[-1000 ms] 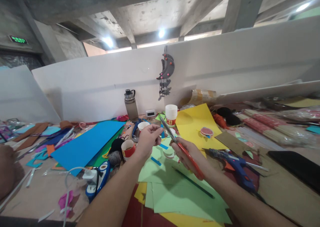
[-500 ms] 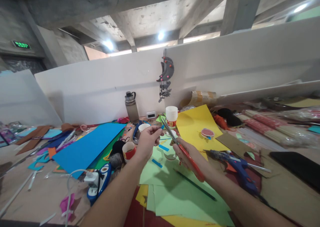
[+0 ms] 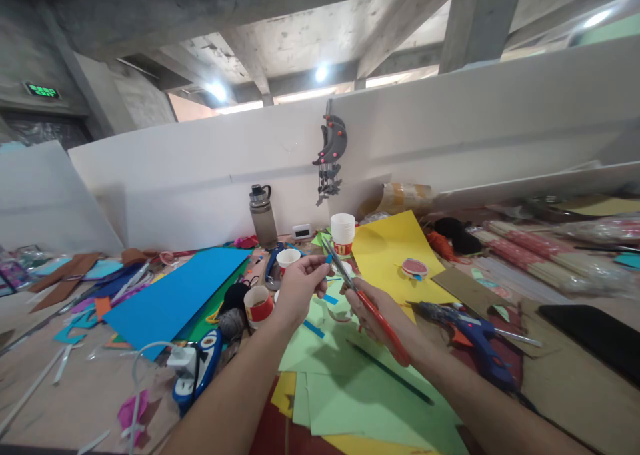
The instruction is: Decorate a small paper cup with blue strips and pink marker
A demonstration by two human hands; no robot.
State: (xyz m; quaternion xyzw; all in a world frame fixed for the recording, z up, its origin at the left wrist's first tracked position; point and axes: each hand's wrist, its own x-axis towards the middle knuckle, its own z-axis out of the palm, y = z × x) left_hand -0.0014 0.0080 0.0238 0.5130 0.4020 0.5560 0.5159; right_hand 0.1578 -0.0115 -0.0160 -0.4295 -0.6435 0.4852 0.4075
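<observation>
Cluttered table (image 3: 95, 385), 2 hands (image 3: 300, 285) (image 3: 393, 315) angled inward, right gripping scissors (image 3: 371, 309)

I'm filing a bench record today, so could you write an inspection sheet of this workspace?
Surface: pale green sheets, with a dark pencil-like stick lying on top.
Work things: red-handled scissors; small blue strip beside them.
Clutter: glue gun, yellow sheet, paper cup stack.
Hands: left hand pinches the small blue strip; right hand grips the scissors.
Cables: white cable from a white plug at the blue power socket.
Surroundings: white panel behind, water bottle before it, grey crescent ornament hanging against it.
</observation>
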